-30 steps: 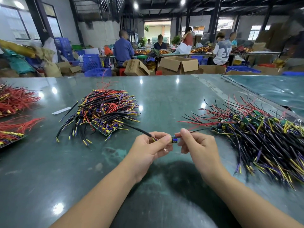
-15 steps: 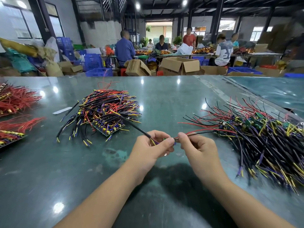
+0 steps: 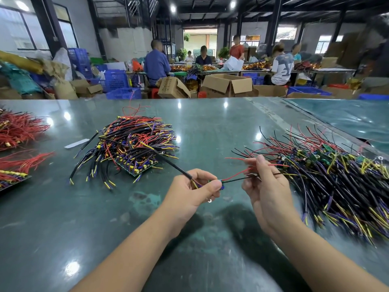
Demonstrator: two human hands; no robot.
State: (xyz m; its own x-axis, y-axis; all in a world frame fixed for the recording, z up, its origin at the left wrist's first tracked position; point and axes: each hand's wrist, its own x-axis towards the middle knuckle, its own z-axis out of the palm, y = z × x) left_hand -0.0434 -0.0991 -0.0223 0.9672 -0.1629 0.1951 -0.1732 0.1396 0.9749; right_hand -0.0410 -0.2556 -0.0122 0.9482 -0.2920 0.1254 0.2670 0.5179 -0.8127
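We hold module (image 3: 220, 183) above table (image 3: 210, 127), btwn L pile (image 3: 134, 144) & R pile (image 3: 336, 182), L hand (image 3: 189, 192) pinching it, R hand (image 3: 265, 186) pinching its leads (image 3: 235, 175); risk: R overpulls, lead prob. tears off at joint.

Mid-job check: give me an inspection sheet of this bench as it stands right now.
Surface: glossy green tabletop, scuffed, with lamp reflections.
Job's things: small wired board pinched by left hand; its red and black leads held by right hand.
Clutter: centre pile of wired boards; larger right pile; red wire bundles far left; white strip.
Grippers: left hand and right hand both gripping.
Cables: black sleeved cable runs from the board towards the centre pile.
Surroundings: workers at far tables, cardboard boxes, blue crates.
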